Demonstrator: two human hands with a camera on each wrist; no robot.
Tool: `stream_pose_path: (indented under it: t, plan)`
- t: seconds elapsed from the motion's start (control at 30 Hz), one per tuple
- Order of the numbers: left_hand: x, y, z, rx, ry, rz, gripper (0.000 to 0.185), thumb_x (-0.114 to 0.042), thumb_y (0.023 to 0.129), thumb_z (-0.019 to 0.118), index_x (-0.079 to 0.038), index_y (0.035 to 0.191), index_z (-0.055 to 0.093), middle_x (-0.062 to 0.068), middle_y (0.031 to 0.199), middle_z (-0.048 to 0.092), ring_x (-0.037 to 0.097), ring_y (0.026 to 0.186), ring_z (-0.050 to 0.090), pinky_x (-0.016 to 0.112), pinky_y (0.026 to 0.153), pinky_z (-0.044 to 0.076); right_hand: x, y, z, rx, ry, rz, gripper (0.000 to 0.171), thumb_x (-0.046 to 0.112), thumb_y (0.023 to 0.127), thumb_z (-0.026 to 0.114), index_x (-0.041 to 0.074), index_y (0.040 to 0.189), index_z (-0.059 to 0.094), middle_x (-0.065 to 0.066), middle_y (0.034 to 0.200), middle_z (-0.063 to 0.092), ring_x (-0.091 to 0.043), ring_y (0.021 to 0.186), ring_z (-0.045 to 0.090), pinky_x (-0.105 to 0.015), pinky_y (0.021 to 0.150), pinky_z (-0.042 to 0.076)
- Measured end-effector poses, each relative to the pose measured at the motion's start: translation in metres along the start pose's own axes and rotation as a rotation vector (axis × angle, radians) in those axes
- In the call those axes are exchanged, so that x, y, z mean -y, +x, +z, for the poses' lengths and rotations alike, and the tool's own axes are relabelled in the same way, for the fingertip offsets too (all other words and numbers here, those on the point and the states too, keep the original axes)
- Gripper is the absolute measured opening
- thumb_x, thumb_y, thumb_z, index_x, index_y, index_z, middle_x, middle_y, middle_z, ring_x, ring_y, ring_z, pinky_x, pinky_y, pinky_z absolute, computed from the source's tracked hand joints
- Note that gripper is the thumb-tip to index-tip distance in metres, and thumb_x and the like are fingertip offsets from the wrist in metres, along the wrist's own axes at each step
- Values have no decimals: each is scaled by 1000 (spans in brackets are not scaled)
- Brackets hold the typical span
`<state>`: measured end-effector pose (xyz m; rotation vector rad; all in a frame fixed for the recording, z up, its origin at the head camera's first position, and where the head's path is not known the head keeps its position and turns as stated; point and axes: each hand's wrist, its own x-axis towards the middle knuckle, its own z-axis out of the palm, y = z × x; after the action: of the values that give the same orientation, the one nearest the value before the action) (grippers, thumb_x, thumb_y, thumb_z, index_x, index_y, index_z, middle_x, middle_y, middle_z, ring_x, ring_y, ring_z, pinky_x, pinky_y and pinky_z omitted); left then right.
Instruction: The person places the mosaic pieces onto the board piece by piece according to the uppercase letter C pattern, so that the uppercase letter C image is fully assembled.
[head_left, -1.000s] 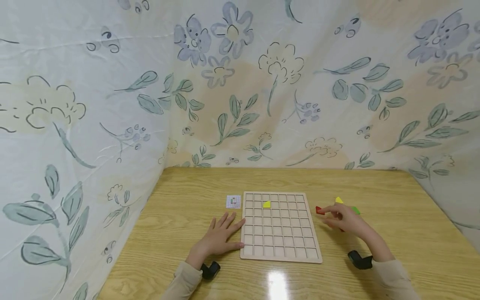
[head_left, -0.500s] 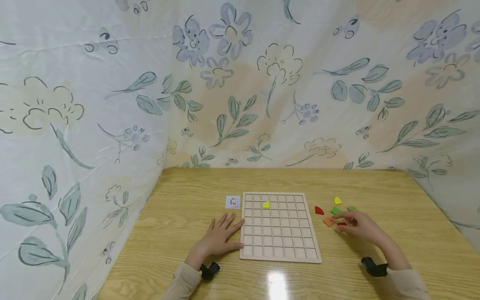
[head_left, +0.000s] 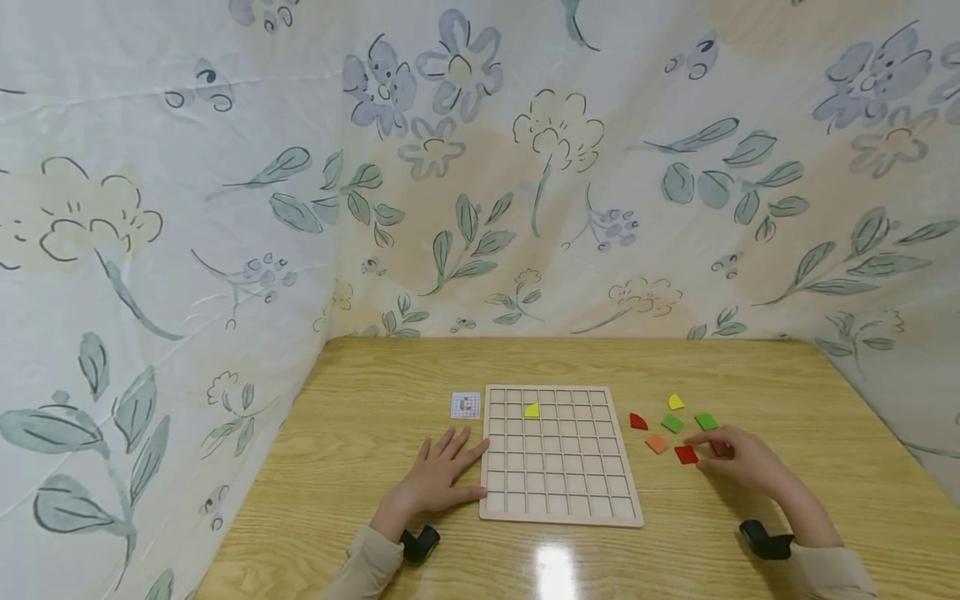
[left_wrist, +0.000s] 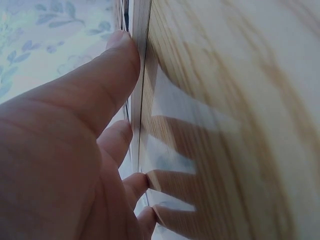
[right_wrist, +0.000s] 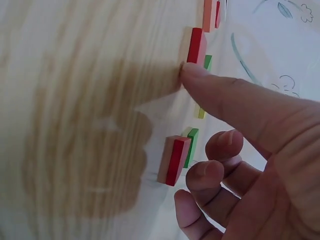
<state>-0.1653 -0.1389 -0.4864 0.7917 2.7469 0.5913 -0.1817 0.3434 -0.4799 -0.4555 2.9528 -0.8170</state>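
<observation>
In the head view a square wooden grid board lies on the table. One yellow quarter-round tile sits in its upper rows. My left hand is spread flat at the board's left edge, thumb and index finger touching that edge. To the right of the board, my right hand is over the loose tiles. Its thumb touches or nearly touches a red square tile; nothing is pinched. A second red tile lies under the hand, mostly hidden in the head view.
Around the right hand lie an orange tile, a red quarter-round tile, green tiles and a yellow tile. A small printed pattern card lies left of the board. Floral cloth hangs behind the table.
My right hand has moved right and toward me, away from the red quarter-round tile to the red square ones, uncovering the green and orange tiles. The left hand stays in place.
</observation>
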Motion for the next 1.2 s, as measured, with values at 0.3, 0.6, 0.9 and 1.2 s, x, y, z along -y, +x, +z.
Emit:
stream_pose_path:
  t: [0.3, 0.6, 0.9, 1.2]
  plan:
    - [0, 0, 1, -6, 3, 2, 71, -53, 89, 52, -22, 148, 27, 14, 154, 15, 39, 141, 8, 65, 107, 7, -2, 0, -1, 47, -5, 61, 32, 22, 78, 73, 7, 107, 69, -1, 78, 43, -14, 72, 36, -27, 58, 27]
    - [0, 0, 1, -4, -3, -1, 72, -52, 88, 53, -22, 148, 27, 14, 154, 15, 39, 141, 7, 65, 107, 6, -1, 2, 1, 47, -4, 80, 29, 21, 77, 74, 9, 104, 70, 0, 77, 42, -14, 71, 37, -28, 59, 27]
    - [2, 1, 3, -6, 8, 7, 71, -52, 89, 52, -23, 148, 26, 14, 155, 14, 38, 141, 7, 65, 107, 6, 3, 0, 1, 32, -13, 71, 28, 25, 77, 75, 11, 101, 70, -1, 79, 47, -15, 72, 38, -27, 60, 30]
    - [3, 1, 4, -4, 8, 6, 72, -54, 89, 51, -23, 148, 25, 13, 155, 14, 38, 141, 7, 65, 107, 7, 17, 7, -1, -1, 2, 30, 25, 23, 78, 75, 13, 99, 70, 0, 66, 38, -8, 59, 32, -23, 50, 24]
